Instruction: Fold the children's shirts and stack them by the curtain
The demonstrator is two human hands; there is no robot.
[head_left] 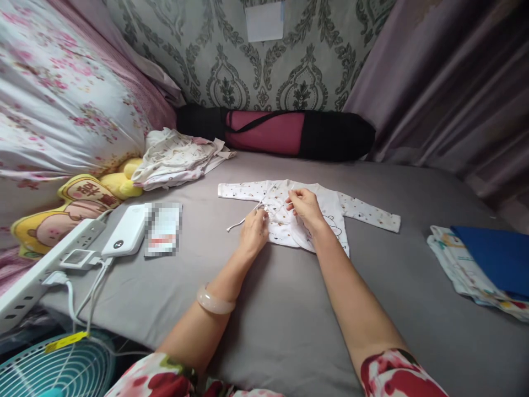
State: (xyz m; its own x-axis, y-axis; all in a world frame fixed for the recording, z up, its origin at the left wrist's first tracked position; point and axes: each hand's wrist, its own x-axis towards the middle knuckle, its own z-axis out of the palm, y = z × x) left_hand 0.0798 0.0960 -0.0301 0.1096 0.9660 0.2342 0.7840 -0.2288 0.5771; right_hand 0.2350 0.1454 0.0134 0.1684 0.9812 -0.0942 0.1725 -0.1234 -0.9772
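A small white long-sleeved baby shirt (285, 230) with a dotted print lies flat on the grey bed sheet, sleeves spread to both sides. My left hand (253, 231) rests at its left front, fingers pinched on a thin white tie string (236, 225) whose loose end trails onto the sheet. Over the chest of the shirt, my right hand (305, 207) is closed in a pinch, with a thin white string at its fingertips. The fingers partly hide where the strings meet. A cartoon outline shows on the shirt beside my right wrist.
Crumpled baby clothes (177, 157) lie back left, near yellow plush toys (88, 193). A power bank (126, 229) and power strip (53, 270) with cables sit left, above a fan (58, 364). Folded cloths (487, 264) lie right. A long black-and-maroon bag (268, 132) lines the wall.
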